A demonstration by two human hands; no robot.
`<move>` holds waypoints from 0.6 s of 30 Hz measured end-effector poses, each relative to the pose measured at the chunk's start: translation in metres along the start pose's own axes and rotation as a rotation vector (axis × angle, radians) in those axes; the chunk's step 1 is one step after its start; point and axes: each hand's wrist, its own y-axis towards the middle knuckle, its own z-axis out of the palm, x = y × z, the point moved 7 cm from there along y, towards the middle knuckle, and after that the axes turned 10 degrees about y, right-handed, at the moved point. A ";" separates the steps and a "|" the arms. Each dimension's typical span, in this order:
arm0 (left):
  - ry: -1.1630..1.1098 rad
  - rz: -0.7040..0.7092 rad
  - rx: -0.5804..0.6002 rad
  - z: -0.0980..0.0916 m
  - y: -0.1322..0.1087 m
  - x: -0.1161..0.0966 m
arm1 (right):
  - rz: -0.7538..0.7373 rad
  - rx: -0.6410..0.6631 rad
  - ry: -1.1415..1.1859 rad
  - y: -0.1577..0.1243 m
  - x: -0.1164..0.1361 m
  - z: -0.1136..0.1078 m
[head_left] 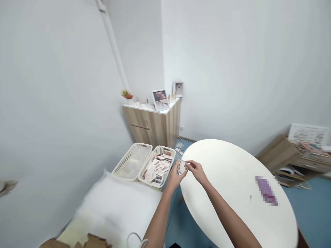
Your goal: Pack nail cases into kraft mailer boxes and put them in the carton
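A small, flat, clear-looking rectangular piece (pixel 182 166) is held up between both hands, just past the left edge of the round table; its exact kind is too small to tell. My left hand (pixel 175 176) is closed around its left and lower sides, thumb along the bottom. The fingertips of my right hand (pixel 197 171) pinch its upper right edge. Just left of my hands stands a white basket (pixel 141 176) filled with many flat printed packets (pixel 157 168).
A second white basket (pixel 116 169) holds clear plastic. The white round table (pixel 222 165) carries a blurred-out purple item (pixel 266 190). A wooden cabinet (pixel 157 129) with picture frames stands in the corner. Cardboard (pixel 94 241) lies at the lower left; a wooden shelf (pixel 307 163) stands at right.
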 end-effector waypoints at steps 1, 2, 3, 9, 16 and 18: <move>-0.104 -0.049 0.055 0.028 0.001 -0.006 | -0.002 -0.023 0.001 -0.010 0.007 -0.025; -0.196 -0.092 0.109 0.055 0.000 -0.013 | -0.003 -0.049 -0.004 -0.021 0.013 -0.049; -0.273 -0.128 0.159 0.081 -0.001 -0.020 | -0.002 -0.077 -0.015 -0.032 0.018 -0.071; -0.560 -0.246 0.335 0.203 -0.019 -0.071 | -0.015 -0.178 -0.003 -0.092 0.028 -0.176; -0.674 -0.332 0.381 0.281 -0.045 -0.105 | 0.039 -0.187 0.002 -0.135 0.018 -0.234; -0.678 -0.355 0.336 0.292 -0.050 -0.106 | 0.033 -0.206 0.004 -0.142 0.017 -0.241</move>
